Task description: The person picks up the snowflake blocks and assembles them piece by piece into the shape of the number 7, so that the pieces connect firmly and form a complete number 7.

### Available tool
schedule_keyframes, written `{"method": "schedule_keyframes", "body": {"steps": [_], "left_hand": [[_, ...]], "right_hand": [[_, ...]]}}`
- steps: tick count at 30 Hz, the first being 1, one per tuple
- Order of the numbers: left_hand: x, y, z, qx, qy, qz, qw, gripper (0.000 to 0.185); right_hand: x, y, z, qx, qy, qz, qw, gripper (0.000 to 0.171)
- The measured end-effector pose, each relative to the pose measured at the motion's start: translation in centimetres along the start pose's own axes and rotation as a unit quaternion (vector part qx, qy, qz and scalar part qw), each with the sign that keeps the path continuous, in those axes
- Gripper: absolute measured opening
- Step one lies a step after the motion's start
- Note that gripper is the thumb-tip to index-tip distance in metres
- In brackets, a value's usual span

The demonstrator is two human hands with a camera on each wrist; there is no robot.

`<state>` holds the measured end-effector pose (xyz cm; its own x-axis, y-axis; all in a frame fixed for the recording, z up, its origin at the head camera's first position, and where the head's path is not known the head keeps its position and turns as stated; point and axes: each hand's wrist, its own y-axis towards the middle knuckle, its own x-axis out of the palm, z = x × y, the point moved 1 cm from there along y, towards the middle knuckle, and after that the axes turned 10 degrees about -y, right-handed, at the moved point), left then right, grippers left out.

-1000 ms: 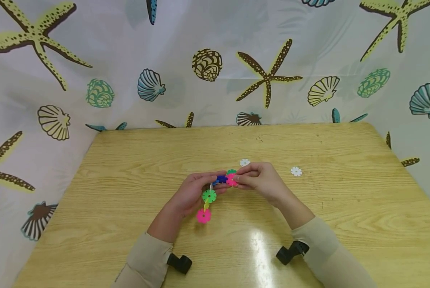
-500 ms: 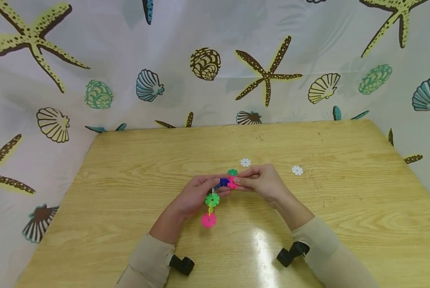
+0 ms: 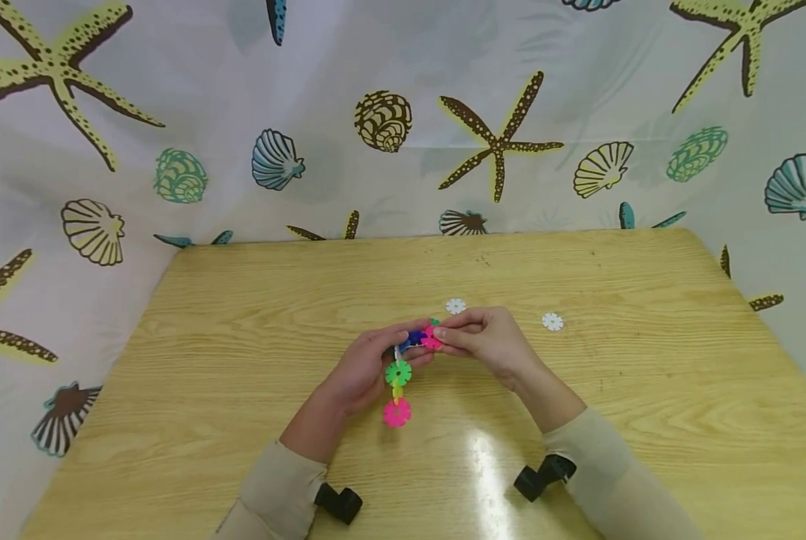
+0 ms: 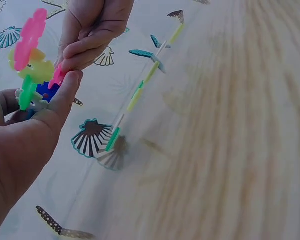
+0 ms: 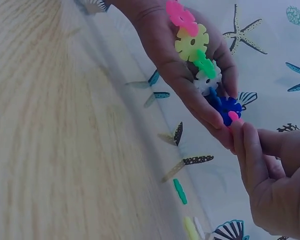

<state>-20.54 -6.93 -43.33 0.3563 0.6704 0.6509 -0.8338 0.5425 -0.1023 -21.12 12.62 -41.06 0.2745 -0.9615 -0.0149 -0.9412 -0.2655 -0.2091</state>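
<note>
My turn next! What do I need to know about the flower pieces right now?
Left hand holds the chain of flower discs above the table; from its far pink end it runs pink, yellow, green, white, blue.
Right hand pinches a pink disc against the blue disc; whether it is fully pushed in cannot be told.
Done: a chain of five joined discs.
Left: probably seating the pink one, then perhaps adding the two loose white discs, one just beyond the hands and one further right.

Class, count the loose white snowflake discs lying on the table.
2: one white disc just beyond the right hand, another white disc farther right on the table. Hands may hide others.
</note>
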Motion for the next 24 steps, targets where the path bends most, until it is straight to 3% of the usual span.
{"method": "schedule_keyframes", "body": {"steps": [9,16,24], "left_hand": [[0.1,-0.2,0.2,-0.002,0.016,0.005,0.9999,0.036],[-0.6,-0.8,0.4,-0.011,0.015,0.059,0.9981,0.036],[-0.5,-0.3,0.8,-0.018,0.001,0.075,0.9970,0.038]], "right_hand": [[0.5,0.2,0.3,0.002,-0.026,0.007,1.000,0.021],[0.8,0.3,1.1,-0.011,-0.070,-0.008,0.997,0.026],[0.3,0.5,0.6,-0.051,-0.107,0.020,0.993,0.036]]}}
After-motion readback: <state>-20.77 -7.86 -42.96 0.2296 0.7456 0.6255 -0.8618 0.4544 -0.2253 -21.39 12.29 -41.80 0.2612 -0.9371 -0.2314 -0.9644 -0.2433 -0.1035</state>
